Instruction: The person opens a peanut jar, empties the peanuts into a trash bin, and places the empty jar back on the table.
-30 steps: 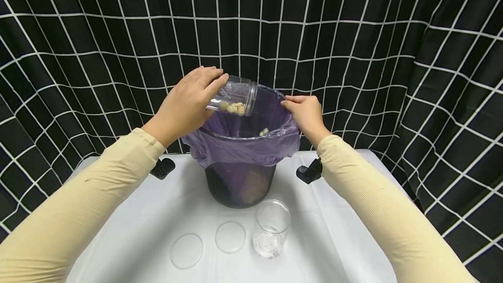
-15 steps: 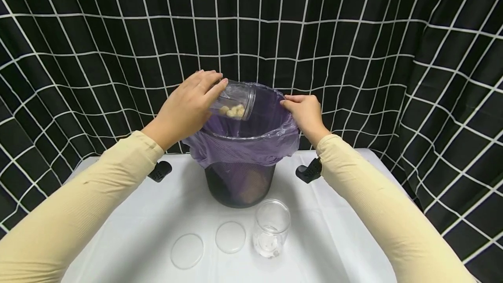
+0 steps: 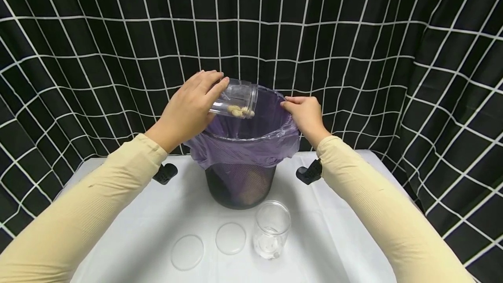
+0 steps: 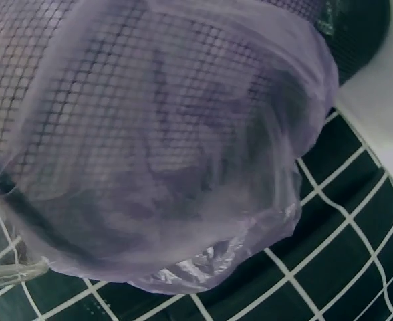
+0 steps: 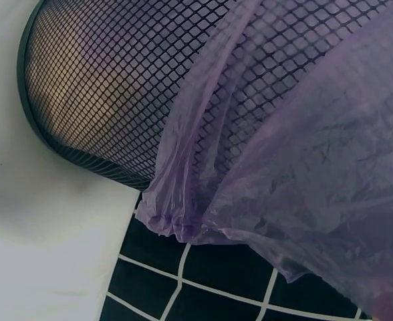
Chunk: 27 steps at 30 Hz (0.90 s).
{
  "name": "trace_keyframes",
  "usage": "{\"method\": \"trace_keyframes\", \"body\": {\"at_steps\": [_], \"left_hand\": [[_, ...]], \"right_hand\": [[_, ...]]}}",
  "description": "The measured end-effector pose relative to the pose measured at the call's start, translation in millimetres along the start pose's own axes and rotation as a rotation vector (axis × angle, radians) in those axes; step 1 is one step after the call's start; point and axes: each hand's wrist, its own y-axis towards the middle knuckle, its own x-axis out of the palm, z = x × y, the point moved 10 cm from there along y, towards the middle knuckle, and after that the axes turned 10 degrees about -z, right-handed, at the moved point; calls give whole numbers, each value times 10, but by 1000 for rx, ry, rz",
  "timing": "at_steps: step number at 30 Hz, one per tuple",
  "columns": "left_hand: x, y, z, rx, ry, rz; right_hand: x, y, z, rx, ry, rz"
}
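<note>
My left hand grips a clear jar from above, its mouth tipped to the right over the bin opening. Several tan unshelled peanuts lie along the jar's lower side, some right at the mouth. Below it stands a dark mesh wastebasket lined with a purple bin bag, folded over the rim. At the right of the rim, my right hand pinches the bag's edge between thumb and fingers. Both wrist views are mostly filled by the bag over the mesh.
A second clear jar, without a lid, stands in front of the wastebasket. Two clear round lids lie flat to its left on the white-covered table. A black gridded curtain hangs behind.
The jar dipped slightly, then rose, with my left hand moving along. Peanuts inside have slid toward the mouth and look fewer. The right hand keeps its hold on the bag.
</note>
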Motion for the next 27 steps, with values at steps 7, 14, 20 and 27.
{"method": "trace_keyframes", "body": {"at_steps": [7,14,20,27], "left_hand": [[32,-2,27,16,7,-31],[-48,17,77,44,15,31],[-12,18,109,55,23,26],[30,32,119,67,28,-36]], "right_hand": [[-13,-11,-12,-9,-10,7],[-20,-1,3,-9,-7,9],[-13,0,10,-3,-9,5],[-2,-2,-8,-1,-15,0]]}}
